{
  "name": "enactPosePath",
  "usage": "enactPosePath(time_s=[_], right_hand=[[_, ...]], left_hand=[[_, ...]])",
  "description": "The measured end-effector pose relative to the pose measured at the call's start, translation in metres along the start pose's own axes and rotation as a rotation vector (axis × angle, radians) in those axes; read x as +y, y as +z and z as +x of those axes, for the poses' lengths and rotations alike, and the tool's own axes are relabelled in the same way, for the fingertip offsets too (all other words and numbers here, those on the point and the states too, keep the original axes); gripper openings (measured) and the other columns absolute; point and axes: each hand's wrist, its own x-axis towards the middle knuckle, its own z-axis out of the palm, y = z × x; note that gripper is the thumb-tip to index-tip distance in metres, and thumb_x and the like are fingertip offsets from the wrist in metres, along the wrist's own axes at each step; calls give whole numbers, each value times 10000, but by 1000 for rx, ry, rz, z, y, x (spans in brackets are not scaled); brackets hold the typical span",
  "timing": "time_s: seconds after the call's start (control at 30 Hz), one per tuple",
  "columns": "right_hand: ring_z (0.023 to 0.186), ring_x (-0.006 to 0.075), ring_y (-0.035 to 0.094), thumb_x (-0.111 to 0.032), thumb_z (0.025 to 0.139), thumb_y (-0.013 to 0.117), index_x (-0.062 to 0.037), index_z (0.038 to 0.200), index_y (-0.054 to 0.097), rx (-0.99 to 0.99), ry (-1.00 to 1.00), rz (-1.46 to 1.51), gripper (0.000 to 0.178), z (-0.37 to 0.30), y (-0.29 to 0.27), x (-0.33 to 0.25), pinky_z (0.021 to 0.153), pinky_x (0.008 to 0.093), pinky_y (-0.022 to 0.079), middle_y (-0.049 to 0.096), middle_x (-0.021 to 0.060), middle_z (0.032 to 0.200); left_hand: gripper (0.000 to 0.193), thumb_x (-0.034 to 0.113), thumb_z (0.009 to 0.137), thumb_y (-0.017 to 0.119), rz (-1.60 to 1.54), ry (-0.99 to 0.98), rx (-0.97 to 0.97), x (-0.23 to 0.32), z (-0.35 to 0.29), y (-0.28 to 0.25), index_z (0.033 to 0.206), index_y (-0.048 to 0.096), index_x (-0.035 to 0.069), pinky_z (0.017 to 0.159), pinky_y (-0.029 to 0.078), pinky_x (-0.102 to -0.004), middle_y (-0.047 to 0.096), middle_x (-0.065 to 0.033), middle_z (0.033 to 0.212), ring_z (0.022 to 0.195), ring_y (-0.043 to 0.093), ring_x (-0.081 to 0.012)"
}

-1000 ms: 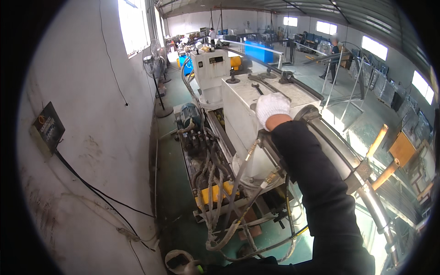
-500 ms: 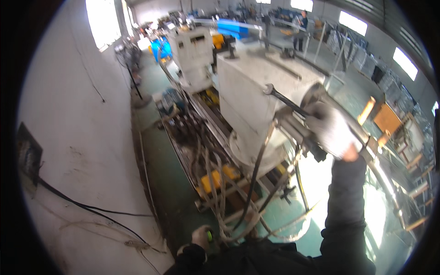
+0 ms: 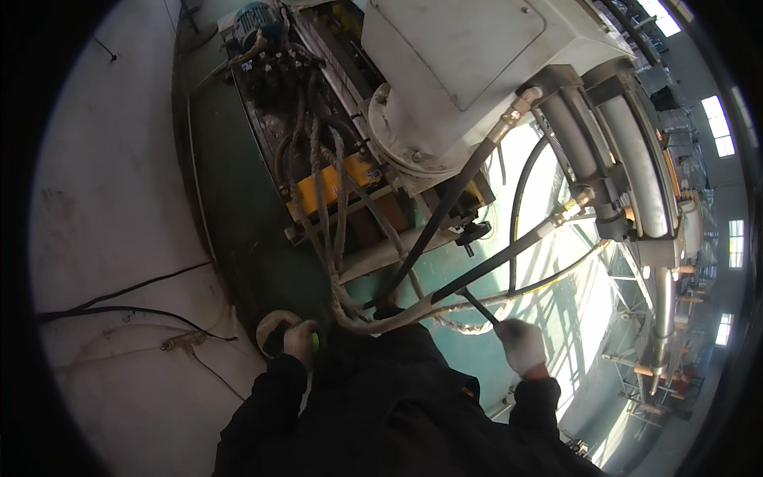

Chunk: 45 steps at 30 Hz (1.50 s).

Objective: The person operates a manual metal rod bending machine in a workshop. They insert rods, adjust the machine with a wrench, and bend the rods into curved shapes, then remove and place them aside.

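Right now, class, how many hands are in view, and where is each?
2: the left hand, lower left, at a round pale object; the right hand, gloved in white, lower right, holding a dark rod-like tool.

A head-worn fisheye camera looks steeply down over the wearer's dark jacket, left hand and right hand near the lens, white machine beyond, toward the top.

An industrial workshop; a bulky white machine, hydraulic hoses and a motor show it
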Motion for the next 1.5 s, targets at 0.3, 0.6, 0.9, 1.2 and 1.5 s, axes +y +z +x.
enactPosePath(time_s=[0.3,0.6,0.9,1.2,1.5], right_hand=[[1042,429,808,-357,1057,671,-141,1122,884,-108,-206,-485,311,307,109,-81,936,537,646,841,204,1066],[1158,442,801,-376,1035,676,-83,1166,880,-156,-260,-647,380,405,135,-141,1014,543,645,833,256,1187],[1175,431,811,-241,1041,645,-40,1204,873,-212,-303,-746,345,420,143,-169,1011,533,654,831,250,1245],[1104,412,836,-224,1041,632,-60,1152,883,-126,-344,-733,321,408,163,-151,936,537,672,850,229,1162],[912,401,811,-253,1072,627,-88,1033,766,19,-258,-553,219,322,251,-49,809,564,624,823,185,894]], left_hand=[[331,260,1053,699,-933,-662,292,30,-2,11,1195,795,-22,972,538,-369,768,-107,1104,1064,707,-217],[246,213,1043,689,-1041,-946,367,15,-60,52,970,724,-20,694,547,-395,692,-97,870,773,689,-221],[238,231,1021,704,-1022,-768,298,19,-42,64,953,725,3,678,550,-383,686,-71,886,743,673,-196],[284,249,1063,645,-1041,-813,321,20,-28,42,965,743,1,685,569,-359,694,-80,878,751,688,-203],[255,226,1008,676,-1003,-874,301,14,-21,54,964,731,-19,670,561,-377,690,-90,856,733,670,-210]])
